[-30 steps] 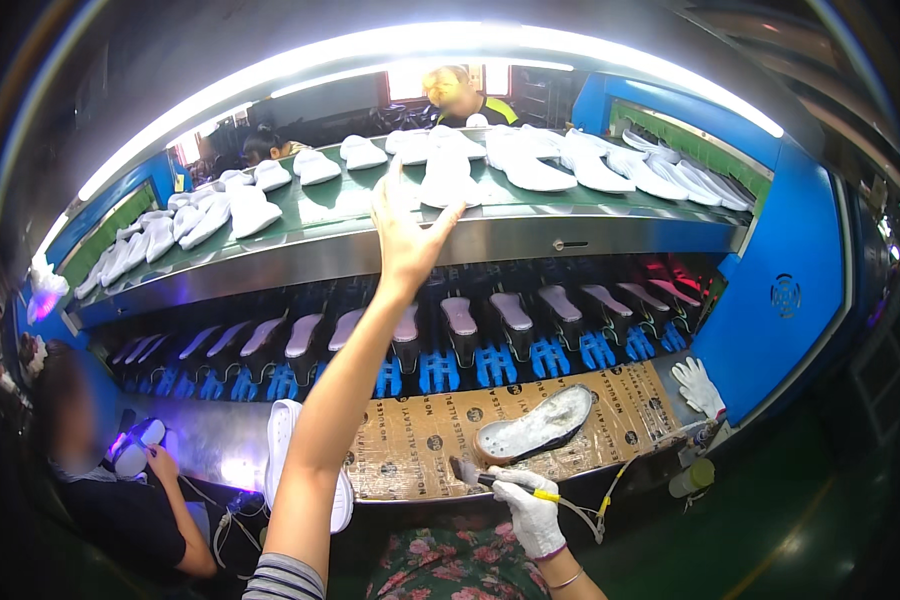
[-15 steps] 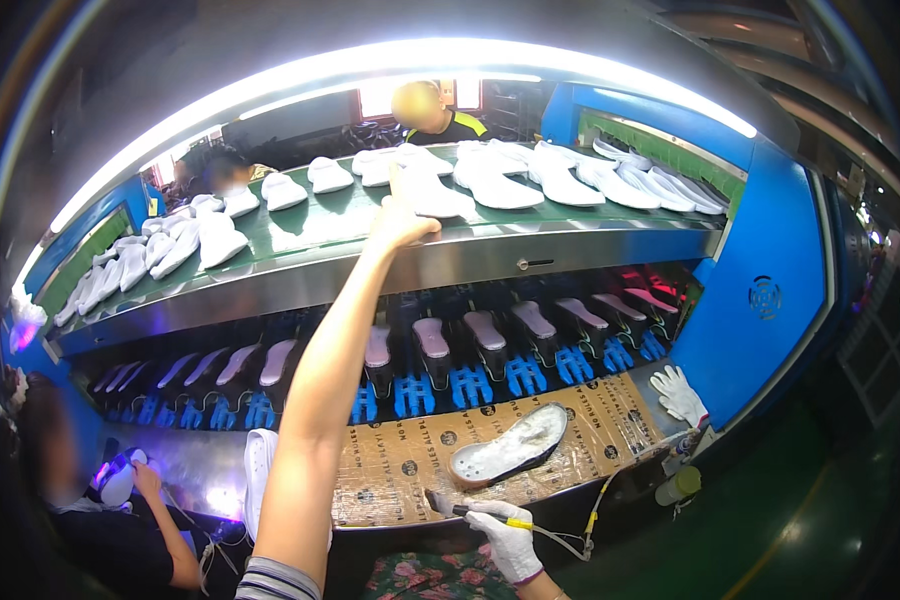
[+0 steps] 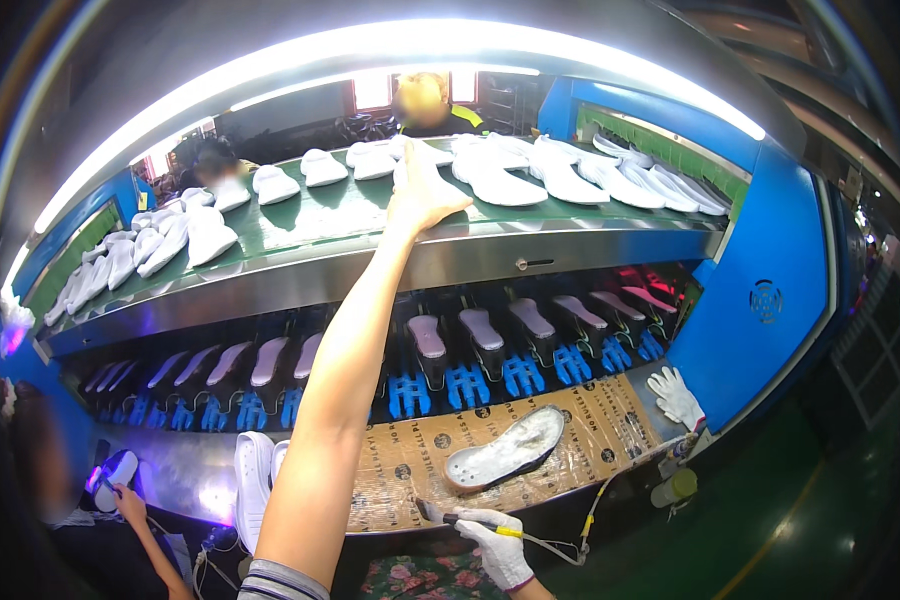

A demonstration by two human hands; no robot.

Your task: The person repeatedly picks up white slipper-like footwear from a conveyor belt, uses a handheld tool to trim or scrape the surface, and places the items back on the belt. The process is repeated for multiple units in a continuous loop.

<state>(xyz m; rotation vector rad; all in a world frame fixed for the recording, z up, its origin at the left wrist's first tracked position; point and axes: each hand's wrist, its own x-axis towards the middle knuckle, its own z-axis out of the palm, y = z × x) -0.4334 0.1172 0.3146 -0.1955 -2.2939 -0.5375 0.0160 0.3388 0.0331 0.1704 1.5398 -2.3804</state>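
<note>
Bare left hand (image 3: 420, 205) has shifted rightward, fingers spread at a white curved sole (image 3: 437, 184), grip not discernible. White-gloved right hand (image 3: 500, 552) clasps a black-and-yellow brush (image 3: 452, 519) by black-lettered brown sheeting (image 3: 590, 425).

One brush (image 3: 431, 511), two white gloves (image 3: 676, 397), one cardboard sheet (image 3: 605, 405)

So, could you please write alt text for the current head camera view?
A bare left hand is at a white shoe sole on a green conveyor belt; whether it grips is unclear. The white-gloved right hand holds a black-handled brush near a white-and-dark shoe part on printed brown cardboard.
</note>
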